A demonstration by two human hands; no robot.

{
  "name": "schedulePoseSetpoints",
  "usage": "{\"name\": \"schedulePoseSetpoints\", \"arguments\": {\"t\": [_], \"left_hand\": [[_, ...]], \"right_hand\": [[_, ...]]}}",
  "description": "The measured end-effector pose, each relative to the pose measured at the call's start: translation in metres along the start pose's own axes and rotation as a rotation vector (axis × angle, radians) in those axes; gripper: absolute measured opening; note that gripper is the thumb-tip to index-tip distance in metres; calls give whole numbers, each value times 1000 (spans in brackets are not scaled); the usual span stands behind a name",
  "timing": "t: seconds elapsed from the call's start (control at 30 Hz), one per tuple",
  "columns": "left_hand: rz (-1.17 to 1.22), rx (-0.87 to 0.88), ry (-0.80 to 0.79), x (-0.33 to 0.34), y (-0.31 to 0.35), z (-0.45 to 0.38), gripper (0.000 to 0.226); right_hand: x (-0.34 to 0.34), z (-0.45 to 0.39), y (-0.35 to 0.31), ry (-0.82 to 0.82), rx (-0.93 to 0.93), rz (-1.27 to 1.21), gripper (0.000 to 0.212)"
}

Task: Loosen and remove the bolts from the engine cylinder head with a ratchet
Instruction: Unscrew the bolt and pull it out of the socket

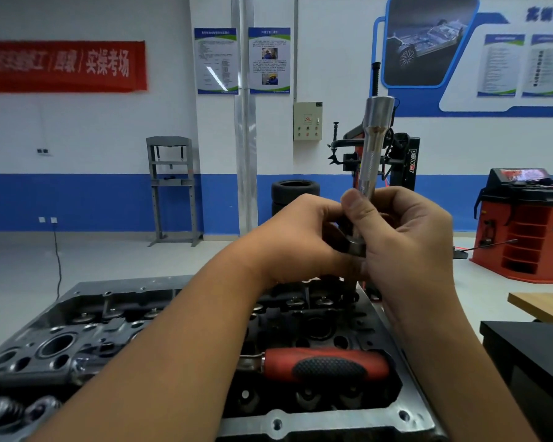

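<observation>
I hold a long silver socket extension [373, 145] upright at chest height, its wide end on top. My right hand [406, 237] grips its lower shaft, thumb across the front. My left hand [297, 237] pinches a dark bolt or socket piece [355, 247] at the bar's lower end; the joint is partly hidden by fingers. Below my forearms lies the engine cylinder head [87, 339], dark metal with valve springs and bores. The ratchet [326, 365], with a red and black handle, rests across the head, untouched.
A black box [530, 371] and a wooden tabletop [540, 306] sit at the right. Behind are a red wheel balancer [524, 237], a tyre changer [403, 161], stacked tyres [294, 189] and a grey shop press [171, 189] on the open floor.
</observation>
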State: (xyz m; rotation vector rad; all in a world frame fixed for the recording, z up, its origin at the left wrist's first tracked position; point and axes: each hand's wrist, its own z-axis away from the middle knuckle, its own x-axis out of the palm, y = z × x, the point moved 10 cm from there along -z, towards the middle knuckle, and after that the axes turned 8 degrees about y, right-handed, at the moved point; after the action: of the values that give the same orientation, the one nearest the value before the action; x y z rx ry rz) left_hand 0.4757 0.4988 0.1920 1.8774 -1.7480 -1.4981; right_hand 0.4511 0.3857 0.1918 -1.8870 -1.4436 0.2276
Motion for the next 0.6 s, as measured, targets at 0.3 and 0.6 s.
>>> {"name": "schedulePoseSetpoints", "arguments": {"t": [0.3, 0.6], "left_hand": [[2, 17, 37, -3, 2, -2, 32], [190, -67, 23, -1, -3, -1, 25]], "right_hand": [[-2, 0, 1, 12, 14, -46, 22], [5, 1, 0, -44, 43, -77, 20]]}}
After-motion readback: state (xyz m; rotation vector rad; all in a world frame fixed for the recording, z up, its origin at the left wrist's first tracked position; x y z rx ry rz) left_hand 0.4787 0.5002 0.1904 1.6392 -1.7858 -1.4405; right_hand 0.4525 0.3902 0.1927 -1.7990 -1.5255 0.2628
